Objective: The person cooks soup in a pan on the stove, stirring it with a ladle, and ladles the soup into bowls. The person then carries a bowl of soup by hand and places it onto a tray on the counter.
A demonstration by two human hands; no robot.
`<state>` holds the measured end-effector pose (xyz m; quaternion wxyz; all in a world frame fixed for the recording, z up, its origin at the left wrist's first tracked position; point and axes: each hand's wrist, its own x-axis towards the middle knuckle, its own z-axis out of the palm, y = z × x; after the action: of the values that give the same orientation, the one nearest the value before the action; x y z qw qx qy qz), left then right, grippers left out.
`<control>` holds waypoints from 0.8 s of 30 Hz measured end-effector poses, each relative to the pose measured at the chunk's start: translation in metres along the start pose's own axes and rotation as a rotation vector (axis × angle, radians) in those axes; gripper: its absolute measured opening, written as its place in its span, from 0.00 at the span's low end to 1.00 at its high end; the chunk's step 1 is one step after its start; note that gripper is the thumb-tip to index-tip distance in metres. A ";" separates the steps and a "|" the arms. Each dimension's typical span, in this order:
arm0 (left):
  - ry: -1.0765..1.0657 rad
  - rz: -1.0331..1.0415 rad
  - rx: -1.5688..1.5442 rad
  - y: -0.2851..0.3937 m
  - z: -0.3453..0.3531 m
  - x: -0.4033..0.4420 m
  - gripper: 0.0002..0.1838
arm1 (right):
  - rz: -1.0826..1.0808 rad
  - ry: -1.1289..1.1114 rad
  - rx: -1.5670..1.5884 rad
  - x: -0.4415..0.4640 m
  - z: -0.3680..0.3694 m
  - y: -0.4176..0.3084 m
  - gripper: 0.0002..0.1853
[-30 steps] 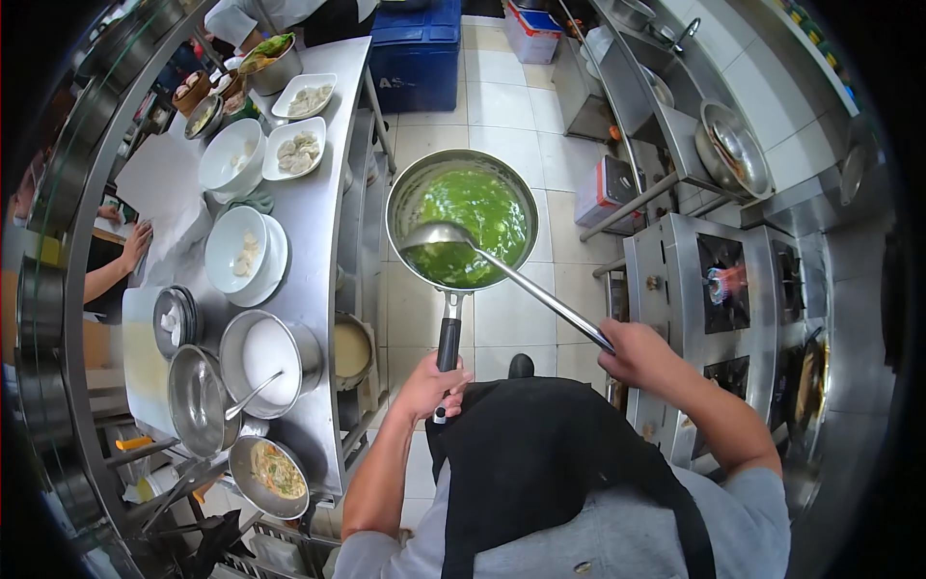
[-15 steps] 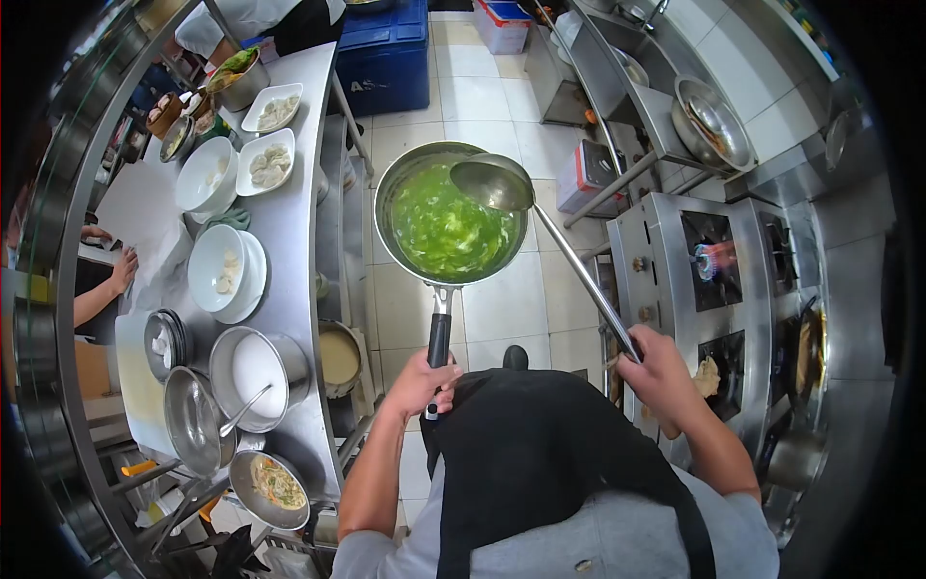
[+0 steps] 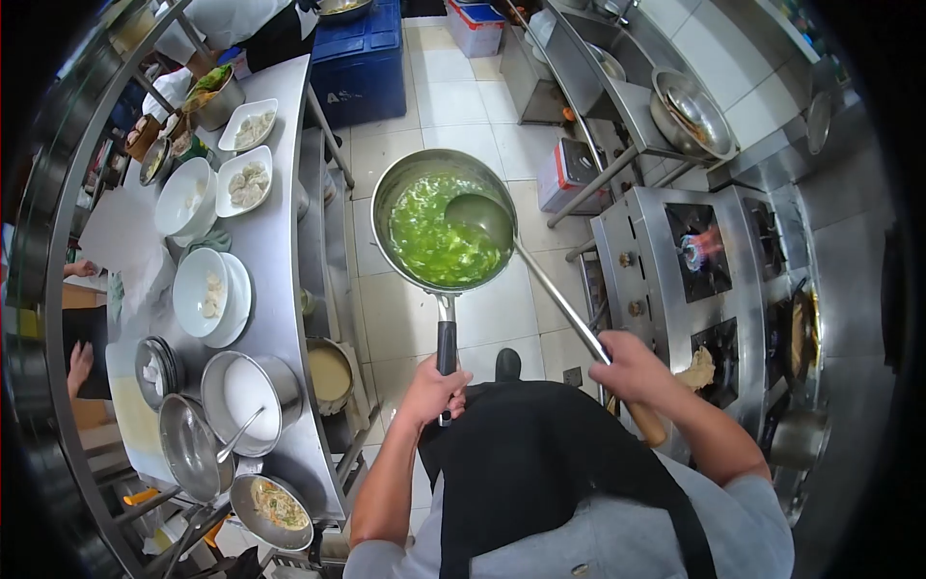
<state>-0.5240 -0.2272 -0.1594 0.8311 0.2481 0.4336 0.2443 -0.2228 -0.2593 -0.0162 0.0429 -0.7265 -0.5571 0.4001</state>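
Observation:
My left hand [image 3: 434,389] is closed around the black handle of a deep metal pan [image 3: 378,220], held up over the floor between table and stove. Inside the pan is a bright green soup [image 3: 422,241] with pale wisps in it. My right hand [image 3: 632,369] grips the long shaft of a steel ladle [image 3: 482,220], whose wooden end sticks out behind the hand. The ladle's bowl rests low in the pan's right side, at the soup, partly dipped in it.
On the left, a steel table [image 3: 280,318] carries white bowls [image 3: 190,289], dishes of dumplings [image 3: 244,181] and a pot of white liquid [image 3: 280,400]. A person's hand [image 3: 80,365] shows beyond it. At right, the stove [image 3: 666,261] has one lit burner [image 3: 694,251]. A blue bin [image 3: 362,72] stands ahead.
The ladle's bowl has gone down from the pan's upper right rim into the soup. Table and stove appear shifted left as the camera turned. Across the table, the other person's hand has moved.

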 end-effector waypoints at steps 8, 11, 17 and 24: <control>0.013 0.006 -0.013 -0.008 -0.003 0.003 0.12 | 0.347 -0.546 0.630 0.017 0.004 -0.037 0.02; 0.000 -0.005 -0.050 -0.001 -0.013 -0.016 0.12 | 0.367 -0.610 0.839 0.024 -0.001 -0.045 0.07; -0.033 -0.023 -0.212 0.018 -0.028 -0.068 0.12 | 0.340 -0.682 0.753 0.021 -0.006 -0.078 0.08; -0.045 0.032 -0.404 0.029 -0.038 -0.104 0.12 | 0.257 -0.662 0.598 0.022 -0.020 -0.123 0.08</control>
<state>-0.6145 -0.2626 -0.0980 0.8695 0.0885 0.3530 0.3338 -0.3037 -0.1865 0.0479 0.0205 -0.5784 -0.3066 0.7557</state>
